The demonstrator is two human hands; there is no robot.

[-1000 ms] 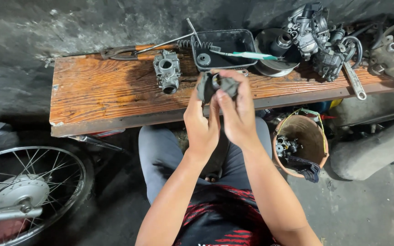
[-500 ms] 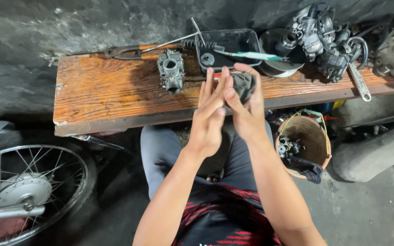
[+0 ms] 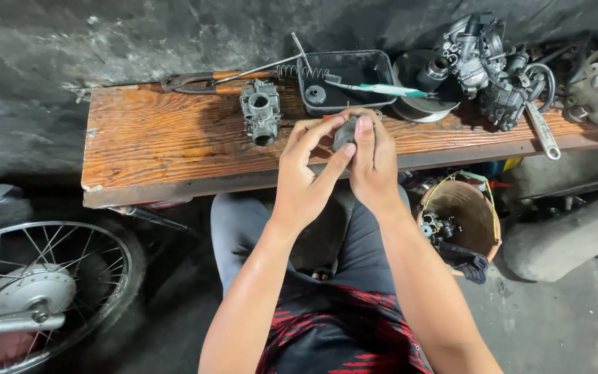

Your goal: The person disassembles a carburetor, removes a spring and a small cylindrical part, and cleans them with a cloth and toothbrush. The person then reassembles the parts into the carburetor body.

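Observation:
Both hands meet over the front edge of a wooden plank bench [image 3: 160,145]. My left hand [image 3: 306,173] and my right hand [image 3: 375,163] pinch a small dark grey part [image 3: 345,133] between their fingertips; most of it is hidden by the fingers. A grey metal carburetor body [image 3: 260,111] stands on the plank just left of the hands. Behind the hands sits a black plastic tray [image 3: 354,69] with a small round piece and a spring at its rim.
Pliers [image 3: 192,82] lie at the plank's back edge. A cluster of carburetors [image 3: 482,55] and a wrench [image 3: 542,131] occupy the right end. A brown bucket [image 3: 468,221] of parts stands below right. A spoked wheel [image 3: 43,291] is at lower left.
The hands have turned and reworked the dark part, now holding it in the fingertips with less of it showing. The view has shifted slightly.

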